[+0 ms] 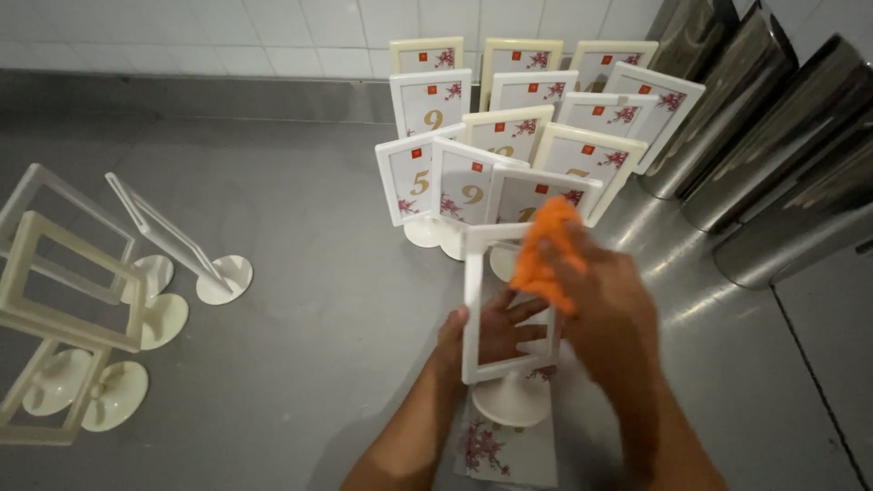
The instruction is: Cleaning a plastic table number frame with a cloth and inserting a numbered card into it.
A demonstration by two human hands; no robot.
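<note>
Right hand closed around an orange cloth, pressed to the upper right edge of an empty white frame on a round foot. Hand is blurred; cloth bunched in the fingers. Left hand sits behind the frame's clear pane, fingers spread flat against it, thumb hooked on the left edge: a loose brace more than a fist. Frame stands upright near the front edge of the steel bench, about the middle of its width.

Lying flat beneath the frame's foot: a printed card with a red blossom sprig, out of any frame.

Left side of the bench: a loose group of empty frames, no cards in them, tilted at odd angles, feet touching or just beside one another. One leans away on its own foot, slightly apart.

Farther back, toward the tiled wall: a tight cluster of carded frames, rows deep, each with a gold numeral and blossom print. At the far right corner, steel cylinders lie stacked.

Judgement: work reads as partway. One frame under the cloth, its card waiting flat. Whether the left group is wiped or waiting, cannot tell from this view.
</note>
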